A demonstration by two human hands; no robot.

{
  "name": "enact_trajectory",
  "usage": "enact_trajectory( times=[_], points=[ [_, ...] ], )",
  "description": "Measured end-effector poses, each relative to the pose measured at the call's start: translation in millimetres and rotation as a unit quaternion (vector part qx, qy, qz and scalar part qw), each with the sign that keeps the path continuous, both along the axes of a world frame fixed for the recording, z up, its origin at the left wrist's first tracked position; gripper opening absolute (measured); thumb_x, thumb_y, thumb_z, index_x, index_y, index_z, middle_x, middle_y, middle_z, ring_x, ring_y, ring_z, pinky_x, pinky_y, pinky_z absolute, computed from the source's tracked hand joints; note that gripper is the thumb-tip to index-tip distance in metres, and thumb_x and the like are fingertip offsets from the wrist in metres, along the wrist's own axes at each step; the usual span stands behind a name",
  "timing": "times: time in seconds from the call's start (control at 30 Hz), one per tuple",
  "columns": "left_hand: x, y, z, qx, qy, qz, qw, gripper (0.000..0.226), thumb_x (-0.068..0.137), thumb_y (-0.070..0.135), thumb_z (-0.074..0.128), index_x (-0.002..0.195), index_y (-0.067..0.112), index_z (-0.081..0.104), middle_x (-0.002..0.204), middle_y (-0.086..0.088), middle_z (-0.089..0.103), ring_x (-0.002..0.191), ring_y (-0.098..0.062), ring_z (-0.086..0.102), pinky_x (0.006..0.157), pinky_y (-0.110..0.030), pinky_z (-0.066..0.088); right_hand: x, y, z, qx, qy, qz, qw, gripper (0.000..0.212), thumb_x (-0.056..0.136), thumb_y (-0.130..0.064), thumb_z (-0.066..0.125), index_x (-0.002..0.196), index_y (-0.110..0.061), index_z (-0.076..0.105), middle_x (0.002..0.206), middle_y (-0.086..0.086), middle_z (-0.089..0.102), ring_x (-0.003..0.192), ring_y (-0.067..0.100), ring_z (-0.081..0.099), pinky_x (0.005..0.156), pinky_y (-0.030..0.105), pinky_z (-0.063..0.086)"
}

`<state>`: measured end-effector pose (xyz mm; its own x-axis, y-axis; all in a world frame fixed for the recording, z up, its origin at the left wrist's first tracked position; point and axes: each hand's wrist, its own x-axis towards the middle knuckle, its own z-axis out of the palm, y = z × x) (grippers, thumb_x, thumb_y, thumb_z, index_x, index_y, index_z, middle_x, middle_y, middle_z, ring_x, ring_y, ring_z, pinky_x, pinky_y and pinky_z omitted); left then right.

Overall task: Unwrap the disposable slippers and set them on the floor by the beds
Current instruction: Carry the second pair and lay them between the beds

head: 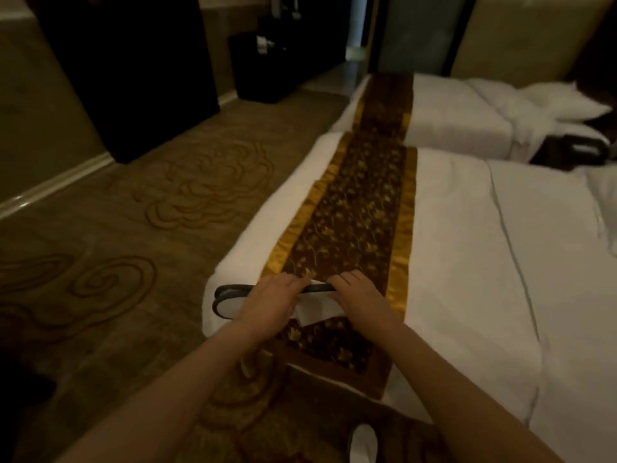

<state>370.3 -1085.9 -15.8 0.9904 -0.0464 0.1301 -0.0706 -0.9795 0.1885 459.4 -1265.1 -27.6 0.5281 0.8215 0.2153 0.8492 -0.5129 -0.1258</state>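
Note:
A pair of white disposable slippers [230,304] with dark soles lies stacked at the foot corner of the near bed [467,262], partly over the brown and gold bed runner [350,228]. My left hand [270,302] grips the slippers near their middle, fingers curled over the dark sole edge. Just to its right, my right hand [359,294] grips the same pair. Between the hands shows a white band or wrapper [317,305]. Another white slipper [362,444] lies on the floor at the bottom edge, half hidden by my right arm.
A second bed [460,118] stands beyond the near one, with a dark nightstand [574,152] between them. Patterned carpet [150,228] spreads to the left. Dark furniture [133,78] and a black bin [263,68] line the far wall.

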Motion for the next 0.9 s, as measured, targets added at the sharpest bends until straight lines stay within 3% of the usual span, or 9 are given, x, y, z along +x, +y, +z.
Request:
enact_trajectory(
  times=[0.23,0.5,0.7,0.9],
  points=[
    [-4.1,128.9,66.1,0.039,-0.018,0.043,0.998,0.044,0.094,0.023,0.04,0.138,0.021,0.039,0.127,-0.003,0.056,0.114,-0.023,0.051,0.093,-0.035,0.038,14.8,137.0,72.7,0.04,0.01,0.053,0.998,0.018,0.094,-0.018,0.043,0.109,-0.014,0.053,0.108,0.004,0.056,0.101,0.021,0.049,0.084,0.028,0.038],
    [27.1,309.6,88.8,0.042,0.01,0.09,0.995,0.052,0.085,0.027,0.053,0.135,0.024,0.041,0.13,0.0,0.056,0.118,-0.02,0.05,0.1,-0.031,0.035,51.4,326.0,86.8,0.048,0.018,0.054,0.997,0.02,0.091,-0.02,0.048,0.111,-0.017,0.054,0.109,0.005,0.058,0.1,0.022,0.05,0.079,0.026,0.036],
    [71.5,417.4,112.7,0.06,0.021,0.11,0.992,0.054,0.086,0.024,0.054,0.137,0.021,0.04,0.132,-0.004,0.055,0.119,-0.024,0.051,0.098,-0.034,0.038,94.1,436.1,110.5,0.045,0.016,0.057,0.997,0.025,0.09,-0.018,0.052,0.115,-0.012,0.053,0.115,0.009,0.058,0.105,0.025,0.049,0.086,0.032,0.04],
    [137.2,502.5,106.5,0.052,0.005,0.115,0.992,0.05,0.088,0.022,0.051,0.137,0.02,0.041,0.133,-0.004,0.054,0.121,-0.023,0.049,0.097,-0.033,0.037,166.7,527.4,105.0,0.047,0.028,0.053,0.997,0.021,0.094,-0.02,0.045,0.109,-0.01,0.056,0.112,0.01,0.06,0.102,0.025,0.05,0.083,0.03,0.039]
  ],
)
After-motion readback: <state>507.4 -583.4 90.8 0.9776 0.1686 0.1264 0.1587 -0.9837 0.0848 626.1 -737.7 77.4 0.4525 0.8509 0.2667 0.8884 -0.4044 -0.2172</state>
